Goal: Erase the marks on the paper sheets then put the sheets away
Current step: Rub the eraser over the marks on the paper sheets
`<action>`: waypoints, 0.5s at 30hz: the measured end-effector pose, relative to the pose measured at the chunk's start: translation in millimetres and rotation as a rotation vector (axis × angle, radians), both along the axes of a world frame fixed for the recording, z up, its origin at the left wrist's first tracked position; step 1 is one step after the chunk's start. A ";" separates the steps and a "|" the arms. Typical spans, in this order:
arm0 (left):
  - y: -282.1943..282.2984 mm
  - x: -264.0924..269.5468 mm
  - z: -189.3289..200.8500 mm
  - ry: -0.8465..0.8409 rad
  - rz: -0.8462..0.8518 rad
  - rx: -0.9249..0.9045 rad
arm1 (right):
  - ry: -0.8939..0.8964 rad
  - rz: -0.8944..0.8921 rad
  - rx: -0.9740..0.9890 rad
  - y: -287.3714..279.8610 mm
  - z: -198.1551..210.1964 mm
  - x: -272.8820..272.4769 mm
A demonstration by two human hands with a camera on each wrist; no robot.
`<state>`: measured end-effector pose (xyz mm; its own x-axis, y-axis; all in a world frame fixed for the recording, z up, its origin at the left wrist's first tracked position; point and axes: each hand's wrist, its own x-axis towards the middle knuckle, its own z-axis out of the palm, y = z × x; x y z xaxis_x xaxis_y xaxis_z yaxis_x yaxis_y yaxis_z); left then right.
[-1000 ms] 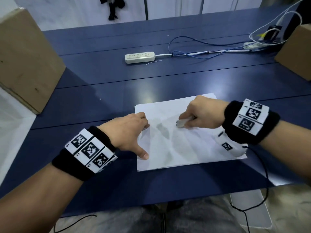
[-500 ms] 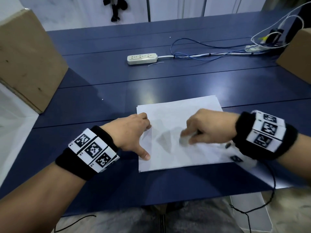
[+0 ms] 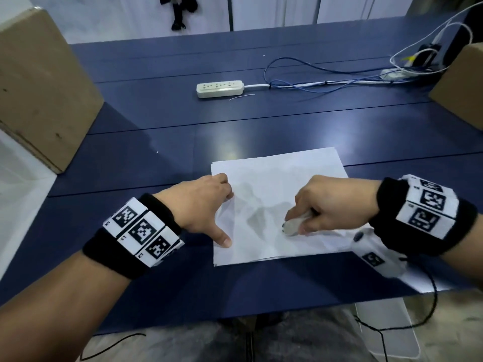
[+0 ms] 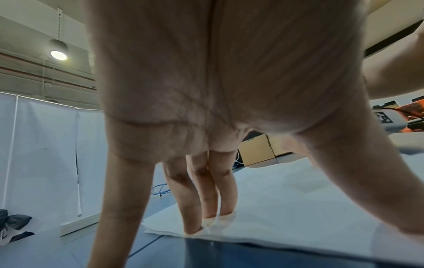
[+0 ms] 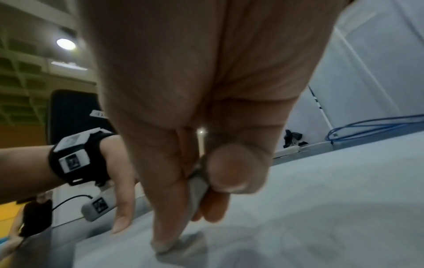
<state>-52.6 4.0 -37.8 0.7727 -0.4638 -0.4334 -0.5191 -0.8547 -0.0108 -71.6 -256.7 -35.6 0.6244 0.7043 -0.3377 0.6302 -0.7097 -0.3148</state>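
A small stack of white paper sheets (image 3: 277, 178) lies on the blue table (image 3: 156, 131) in front of me. My left hand (image 3: 220, 216) presses the stack's left edge with straight fingers (image 4: 206, 199) and a spread thumb, flat on the paper (image 4: 286, 208). My right hand (image 3: 296, 222) grips a white eraser (image 3: 290, 228) and holds its tip down on the sheet's lower middle. In the right wrist view the eraser (image 5: 197, 190) sits pinched between thumb and fingers, touching the paper (image 5: 321, 208). I cannot make out any clear marks on the sheet.
A cardboard box (image 3: 39, 87) stands at the left and another (image 3: 462, 95) at the far right. A white power strip (image 3: 220, 88) with blue and white cables (image 3: 326, 81) lies beyond the paper. A black cord hangs off the table's near right edge.
My right hand has slid the eraser down the sheet toward me. The left hand has stayed pressed on the paper's left edge.
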 end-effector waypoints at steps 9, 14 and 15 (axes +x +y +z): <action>1.1 0.8 -1.5 -0.002 -0.001 -0.011 | -0.122 -0.077 0.023 -5.8 -3.8 14.9; 0.2 1.1 -0.6 0.004 -0.006 -0.005 | -0.118 -0.086 0.042 -8.3 -4.1 14.1; -0.2 0.9 0.0 0.001 -0.010 -0.004 | -0.184 -0.127 0.041 -10.5 -4.2 22.4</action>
